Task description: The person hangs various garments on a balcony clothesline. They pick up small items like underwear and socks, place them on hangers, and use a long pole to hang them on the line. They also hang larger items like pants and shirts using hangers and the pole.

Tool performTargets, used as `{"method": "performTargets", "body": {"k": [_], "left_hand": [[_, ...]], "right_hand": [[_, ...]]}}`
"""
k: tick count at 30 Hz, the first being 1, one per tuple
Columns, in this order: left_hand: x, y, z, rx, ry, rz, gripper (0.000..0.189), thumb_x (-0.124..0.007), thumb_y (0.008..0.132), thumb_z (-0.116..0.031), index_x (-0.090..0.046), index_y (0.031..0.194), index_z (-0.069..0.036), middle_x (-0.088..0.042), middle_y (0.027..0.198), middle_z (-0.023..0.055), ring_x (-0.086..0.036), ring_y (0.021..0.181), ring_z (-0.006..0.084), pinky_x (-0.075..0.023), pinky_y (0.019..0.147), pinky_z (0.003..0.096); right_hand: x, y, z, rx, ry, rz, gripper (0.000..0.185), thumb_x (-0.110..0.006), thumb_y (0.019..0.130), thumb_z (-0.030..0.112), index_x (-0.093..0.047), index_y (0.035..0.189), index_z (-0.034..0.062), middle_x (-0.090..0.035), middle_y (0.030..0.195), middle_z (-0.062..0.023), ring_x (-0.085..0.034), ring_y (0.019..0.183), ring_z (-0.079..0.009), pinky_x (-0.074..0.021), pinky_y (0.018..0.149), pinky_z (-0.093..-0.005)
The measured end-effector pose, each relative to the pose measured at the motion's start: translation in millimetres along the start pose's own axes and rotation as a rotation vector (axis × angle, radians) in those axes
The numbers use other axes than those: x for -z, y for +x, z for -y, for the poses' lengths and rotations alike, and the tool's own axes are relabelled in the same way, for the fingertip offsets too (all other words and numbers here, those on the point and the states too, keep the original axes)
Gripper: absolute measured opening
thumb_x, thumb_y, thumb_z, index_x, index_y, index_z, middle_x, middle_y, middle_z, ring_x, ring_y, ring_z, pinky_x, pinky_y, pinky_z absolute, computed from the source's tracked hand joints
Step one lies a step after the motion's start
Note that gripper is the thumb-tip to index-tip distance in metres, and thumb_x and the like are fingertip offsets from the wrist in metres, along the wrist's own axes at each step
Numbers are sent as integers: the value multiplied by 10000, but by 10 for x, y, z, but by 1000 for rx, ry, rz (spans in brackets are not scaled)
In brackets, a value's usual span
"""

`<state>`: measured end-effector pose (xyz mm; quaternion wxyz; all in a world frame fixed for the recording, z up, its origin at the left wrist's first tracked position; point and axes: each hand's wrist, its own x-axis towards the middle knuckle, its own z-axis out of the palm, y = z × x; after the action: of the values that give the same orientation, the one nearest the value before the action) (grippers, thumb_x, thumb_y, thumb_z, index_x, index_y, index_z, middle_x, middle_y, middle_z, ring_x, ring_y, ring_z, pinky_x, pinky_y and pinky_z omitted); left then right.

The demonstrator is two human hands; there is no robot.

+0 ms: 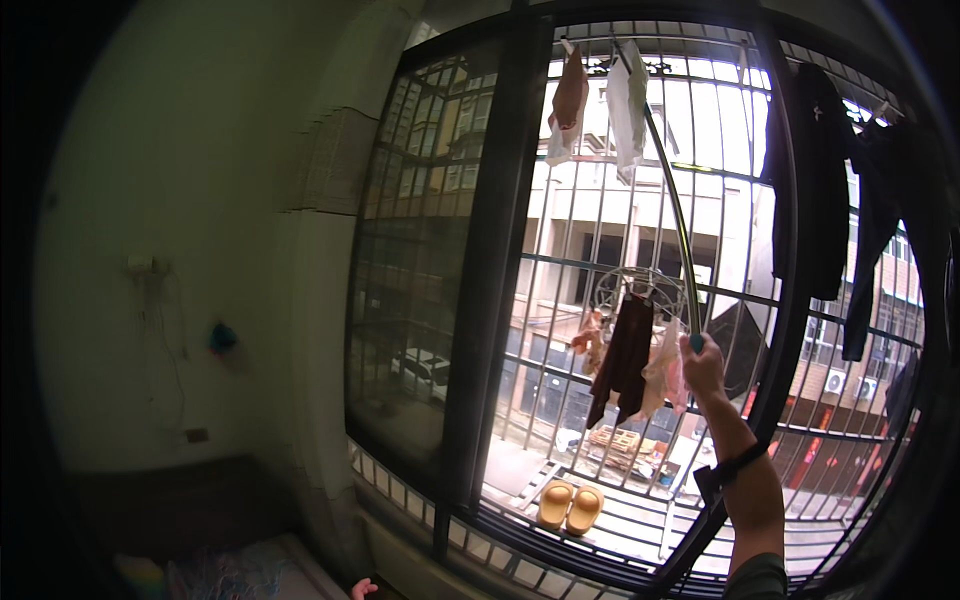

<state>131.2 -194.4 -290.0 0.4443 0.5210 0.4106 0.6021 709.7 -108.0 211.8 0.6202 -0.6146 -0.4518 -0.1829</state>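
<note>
My right hand [703, 366] is raised in the window opening and grips the lower end of a long metal clothes pole [679, 206] with a teal end cap [697, 343]. The pole slants up to the top rail, where its tip meets a white cloth item [627, 109]. A brown and white garment [570, 105] hangs to its left. Close to my right hand, a round clip hanger [637, 279] carries dark trousers [622, 356] and pale small garments [660, 367]. Only the fingers of my left hand [364, 587] show at the bottom edge, apart and with nothing visible in them.
A metal security grille [570, 259] encloses the space outside the dark sliding window frame [501, 262]. Dark clothes [814, 187] hang at the right. Yellow clogs [571, 507] stand on the grille floor. A table [311, 566] with plastic-looking items lies at lower left.
</note>
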Motion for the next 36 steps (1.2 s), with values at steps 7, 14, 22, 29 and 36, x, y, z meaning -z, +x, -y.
{"method": "performTargets", "body": {"k": [7,14,22,29,36], "left_hand": [[246,-105,99,-12,21,-60,690,-591,974,-11,-220,1550,-93,-451,1357,99,-635,854,133,-531,646,243],[208,-64,183,-22,11,-56,689,-600,979,-25,-226,1551,-122,-453,1363,74,-633,847,118,-527,640,237],[63,57,127,-26,117,8,608,-628,967,-48,-326,1494,-87,-554,1262,81,-628,786,105,-527,637,245],[-774,421,-757,-166,130,273,396,-622,976,-50,-490,1350,-37,-634,916,43,-609,775,133,-514,689,297],[-2195,1178,-2276,-403,9,740,720,-699,982,-313,-336,1530,-20,-558,1388,215,-623,1172,273,-502,1010,409]], "right_hand": [[-373,580,544,-61,52,55,357,-659,969,377,-681,973,21,-701,790,-142,-683,757,-322,-517,721,-438],[-419,349,702,-21,15,62,369,-650,982,411,-681,956,44,-660,718,-89,-653,608,-231,-496,595,-402],[-240,-324,763,-169,443,290,303,-623,1020,305,-566,837,71,-518,577,-9,-501,426,-123,-394,387,-299],[-141,-2449,-240,-383,445,413,289,-718,937,280,-608,798,52,-540,571,5,-511,460,-83,-399,406,-272],[421,-4427,-973,-593,721,685,260,-749,951,263,-633,803,83,-586,641,20,-538,566,-60,-419,510,-241]]}}
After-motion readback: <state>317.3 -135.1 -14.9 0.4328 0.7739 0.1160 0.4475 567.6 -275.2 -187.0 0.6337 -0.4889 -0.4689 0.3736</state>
